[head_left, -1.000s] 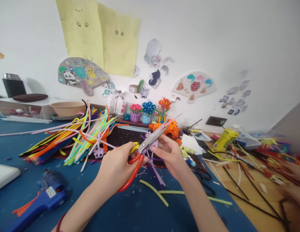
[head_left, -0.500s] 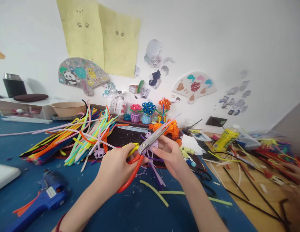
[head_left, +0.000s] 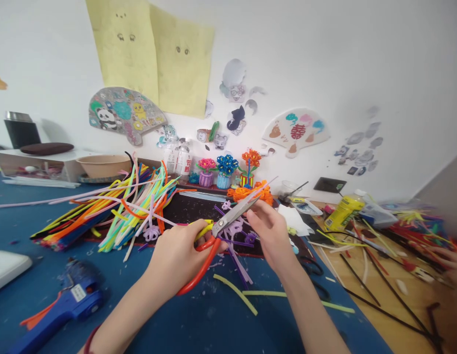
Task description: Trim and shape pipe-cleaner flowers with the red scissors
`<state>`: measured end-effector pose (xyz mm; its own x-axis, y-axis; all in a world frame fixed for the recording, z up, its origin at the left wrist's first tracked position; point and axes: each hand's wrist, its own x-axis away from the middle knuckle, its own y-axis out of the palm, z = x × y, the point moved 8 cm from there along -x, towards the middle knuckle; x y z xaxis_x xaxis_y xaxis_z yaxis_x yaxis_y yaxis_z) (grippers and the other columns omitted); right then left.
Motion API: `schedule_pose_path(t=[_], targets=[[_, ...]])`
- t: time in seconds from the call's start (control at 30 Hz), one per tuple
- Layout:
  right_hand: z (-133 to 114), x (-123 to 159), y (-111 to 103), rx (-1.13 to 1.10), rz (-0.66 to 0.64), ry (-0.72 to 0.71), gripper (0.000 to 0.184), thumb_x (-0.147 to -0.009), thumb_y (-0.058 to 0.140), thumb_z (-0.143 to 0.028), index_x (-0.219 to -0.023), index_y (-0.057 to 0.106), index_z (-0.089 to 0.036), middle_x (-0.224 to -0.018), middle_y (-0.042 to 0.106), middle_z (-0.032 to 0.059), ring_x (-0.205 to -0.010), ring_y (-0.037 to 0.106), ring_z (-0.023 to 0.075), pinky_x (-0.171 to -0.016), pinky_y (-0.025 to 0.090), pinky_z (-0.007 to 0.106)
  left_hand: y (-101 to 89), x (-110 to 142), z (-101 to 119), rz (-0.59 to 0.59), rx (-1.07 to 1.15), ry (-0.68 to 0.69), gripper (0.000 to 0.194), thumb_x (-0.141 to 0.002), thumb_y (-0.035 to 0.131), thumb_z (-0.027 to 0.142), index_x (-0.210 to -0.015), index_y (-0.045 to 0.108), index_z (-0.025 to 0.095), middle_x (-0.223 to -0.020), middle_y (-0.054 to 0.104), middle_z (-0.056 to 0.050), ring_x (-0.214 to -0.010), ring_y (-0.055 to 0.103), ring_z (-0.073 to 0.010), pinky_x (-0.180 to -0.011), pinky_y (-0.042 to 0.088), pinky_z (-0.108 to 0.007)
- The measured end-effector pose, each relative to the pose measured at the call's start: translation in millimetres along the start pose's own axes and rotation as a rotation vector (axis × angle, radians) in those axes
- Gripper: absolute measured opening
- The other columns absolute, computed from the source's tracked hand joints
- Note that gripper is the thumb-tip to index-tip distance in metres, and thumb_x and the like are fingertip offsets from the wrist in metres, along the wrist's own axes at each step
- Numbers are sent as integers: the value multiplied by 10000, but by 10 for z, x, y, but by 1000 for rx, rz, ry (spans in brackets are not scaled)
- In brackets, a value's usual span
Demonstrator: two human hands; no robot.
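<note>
My left hand [head_left: 184,250] is wrapped round red-handled scissors [head_left: 204,268], their blades pointing up and right. A yellow piece [head_left: 204,227] sticks out by its thumb; whether the hand grips it is unclear. Beneath the blades lies a lilac pipe-cleaner flower [head_left: 234,227], with a darker purple curl [head_left: 250,238] beside it and purple stems [head_left: 239,263] hanging below. A thin lilac strand runs along the blades past their tip. My right hand [head_left: 269,231] is beside the blade tips, fingers loosely curled and apart, with nothing visible held. Its far fingertips are partly hidden.
A pipe-cleaner bundle [head_left: 114,206] lies left, behind a blue glue gun [head_left: 71,300]. Small potted flowers [head_left: 224,172] stand by the wall. Lime strips [head_left: 236,295] lie in front. At right are a yellow bottle [head_left: 344,211] and a co-worker's hand [head_left: 449,260].
My right hand has moved slightly right and away from the lilac flower, uncovering it and the purple curl. The left hand and scissors have barely shifted.
</note>
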<state>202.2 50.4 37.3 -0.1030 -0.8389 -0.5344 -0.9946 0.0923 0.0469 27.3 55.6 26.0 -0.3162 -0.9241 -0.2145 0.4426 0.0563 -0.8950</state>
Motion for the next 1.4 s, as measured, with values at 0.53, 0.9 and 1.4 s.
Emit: schedule_pose_path(t=[0.53,0.9,1.4], targets=[[-47,40,-6,193,25,-64,51,-782,657,-216,-776,687,-175,-788,677,38,-748,617,176,-723,500,295,107,21,-22,-51,12,-22,302,-789,478,556,-767,513,257,-690,662,19,-671,627,-216,-532,259,-244],[-38,82,179,318,-69,-43,86,-775,611,-175,-779,696,-158,-761,686,45,-703,630,188,-684,531,311,89,24,15,-19,59,-13,252,-788,524,489,-829,544,242,-782,671,-8,-744,633,-215,-572,317,-254],[-67,93,189,529,-94,-90,131,-760,587,-145,-656,666,-151,-660,671,36,-588,589,163,-570,480,277,82,15,-10,-18,-13,13,331,-791,530,551,-931,601,260,-754,677,1,-717,636,-225,-553,300,-257]])
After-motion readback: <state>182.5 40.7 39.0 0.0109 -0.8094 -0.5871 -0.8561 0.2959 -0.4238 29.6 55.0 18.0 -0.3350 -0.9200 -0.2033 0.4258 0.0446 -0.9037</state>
